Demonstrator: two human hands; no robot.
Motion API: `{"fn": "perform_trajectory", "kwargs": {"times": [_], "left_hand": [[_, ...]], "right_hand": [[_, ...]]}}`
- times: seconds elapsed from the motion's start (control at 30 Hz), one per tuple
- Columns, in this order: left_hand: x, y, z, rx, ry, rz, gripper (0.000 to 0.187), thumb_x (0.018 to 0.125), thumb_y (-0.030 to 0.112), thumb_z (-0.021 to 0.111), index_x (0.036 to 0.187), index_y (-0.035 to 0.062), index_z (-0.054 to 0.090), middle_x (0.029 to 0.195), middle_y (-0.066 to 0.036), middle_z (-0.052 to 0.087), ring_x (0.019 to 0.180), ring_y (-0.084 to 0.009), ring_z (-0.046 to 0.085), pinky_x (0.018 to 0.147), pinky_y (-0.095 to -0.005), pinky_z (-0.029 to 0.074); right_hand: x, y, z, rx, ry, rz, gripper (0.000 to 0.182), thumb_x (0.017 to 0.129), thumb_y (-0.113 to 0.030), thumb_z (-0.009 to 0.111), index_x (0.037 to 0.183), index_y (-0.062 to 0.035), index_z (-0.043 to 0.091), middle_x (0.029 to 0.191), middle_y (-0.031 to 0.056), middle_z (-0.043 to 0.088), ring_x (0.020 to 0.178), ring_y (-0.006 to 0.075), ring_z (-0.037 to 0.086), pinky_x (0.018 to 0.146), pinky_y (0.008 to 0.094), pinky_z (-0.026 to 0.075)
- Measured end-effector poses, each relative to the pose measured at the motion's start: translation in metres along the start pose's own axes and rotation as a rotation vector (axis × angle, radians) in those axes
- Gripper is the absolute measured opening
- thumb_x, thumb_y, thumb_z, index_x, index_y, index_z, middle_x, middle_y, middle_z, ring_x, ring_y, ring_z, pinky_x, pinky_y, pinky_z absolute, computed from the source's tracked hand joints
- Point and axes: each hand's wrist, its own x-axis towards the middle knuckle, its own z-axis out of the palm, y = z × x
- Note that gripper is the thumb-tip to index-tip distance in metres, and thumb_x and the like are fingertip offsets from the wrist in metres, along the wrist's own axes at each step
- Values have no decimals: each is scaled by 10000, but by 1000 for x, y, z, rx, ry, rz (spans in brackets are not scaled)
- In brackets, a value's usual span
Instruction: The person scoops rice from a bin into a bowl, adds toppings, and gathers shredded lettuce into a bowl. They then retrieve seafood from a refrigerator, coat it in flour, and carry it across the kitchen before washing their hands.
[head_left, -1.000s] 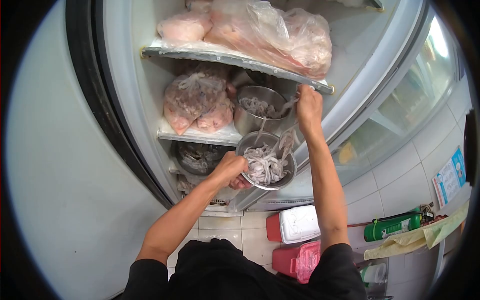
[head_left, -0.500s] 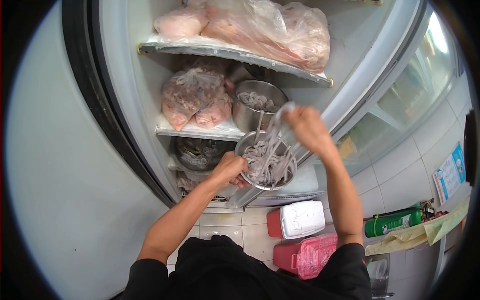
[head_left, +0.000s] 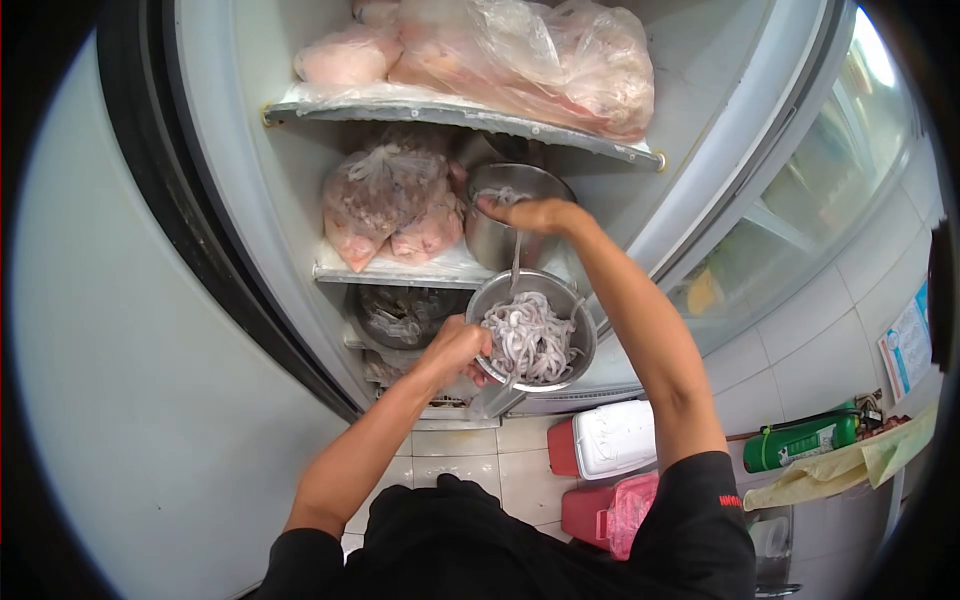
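Observation:
My left hand [head_left: 458,348] is closed on the near left rim of a metal bowl [head_left: 588,350], tilted toward me. Inside lies a heap of pale, greyish strips [head_left: 535,338] that look like squid tentacles. My right hand [head_left: 525,213] is over the mouth of a steel pot [head_left: 490,240] on the fridge shelf, fingers stretched toward its left side; the fingertips are partly hidden. More pale strips [head_left: 505,194] show in the pot. One pale strand [head_left: 516,265] hangs down the pot's front toward the bowl.
Bags of pink meat fill the upper shelf [head_left: 470,110]; another meat bag [head_left: 390,205] sits left of the pot. A dark basin [head_left: 400,312] stands lower down. Glass door [head_left: 790,210] at right; red-and-white cooler [head_left: 610,440], pink bin [head_left: 590,515] and green extinguisher [head_left: 800,442] below.
My right hand has moved from above the bowl, where it held a bunch of strips, up and left to the pot. Those strips now lie in the bowl. My left hand keeps its grip.

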Motion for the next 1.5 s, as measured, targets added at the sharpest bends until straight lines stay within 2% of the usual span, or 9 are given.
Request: {"fn": "perform_trajectory", "kwargs": {"times": [0.17,0.3,0.53,0.63,0.77,0.93,1.13,1.27,1.5], "left_hand": [[-10,4,-6,-47,22,31,194,627,46,475,759,-86,527,628,-170,558,468,-269,577,352,-325,433],[-12,9,-12,-39,58,38,190,629,47,472,749,-90,526,622,-171,558,466,-266,576,351,-319,433],[-9,10,-18,-45,77,64,196,620,49,479,762,-75,529,656,-164,562,481,-256,572,352,-323,437],[-11,11,-17,-37,89,60,198,617,54,484,766,-67,530,658,-157,560,482,-245,565,350,-324,438],[-12,12,-19,-37,68,46,196,615,56,486,762,-65,534,652,-152,559,476,-237,559,347,-323,441],[-7,12,-16,16,60,41,177,620,55,481,730,-69,541,627,-154,558,465,-239,558,346,-326,446],[-7,11,-16,-6,56,25,164,621,54,478,708,-68,545,618,-157,560,461,-239,560,342,-327,449],[-9,11,-19,-23,50,34,194,622,54,477,750,-74,545,634,-161,564,466,-241,566,342,-331,454],[-10,9,-19,-20,42,4,213,626,55,476,772,-87,537,648,-173,572,480,-252,584,345,-332,461]], "right_hand": [[9,6,5,117,-151,-96,806,807,-704,209,1388,-145,223,1450,106,158,1339,271,119,1045,438,213],[13,5,-1,64,-85,-40,809,818,-674,281,1372,-85,259,1426,130,227,1314,234,202,1046,351,203],[33,26,-1,24,-34,-131,478,811,-352,504,1177,-45,523,1123,72,565,941,173,546,801,319,443],[73,53,-3,-136,-404,-295,411,735,-286,551,1041,-17,608,989,69,615,808,170,564,703,339,458],[39,19,0,-111,18,-30,361,651,-169,553,948,28,613,898,103,634,742,188,578,647,359,450],[47,31,4,-449,278,-567,385,688,-160,555,1066,-97,599,1071,168,591,887,320,601,716,386,464],[56,24,6,-522,34,-177,416,701,-156,567,1115,-115,572,1090,199,569,1032,333,535,857,374,428],[52,37,-1,-590,133,-429,379,730,-164,556,1098,-74,574,1098,219,557,1062,336,513,887,375,406],[-5,18,-18,100,522,-310,319,806,-196,604,1059,-7,555,988,115,616,920,218,566,840,307,409]]}}
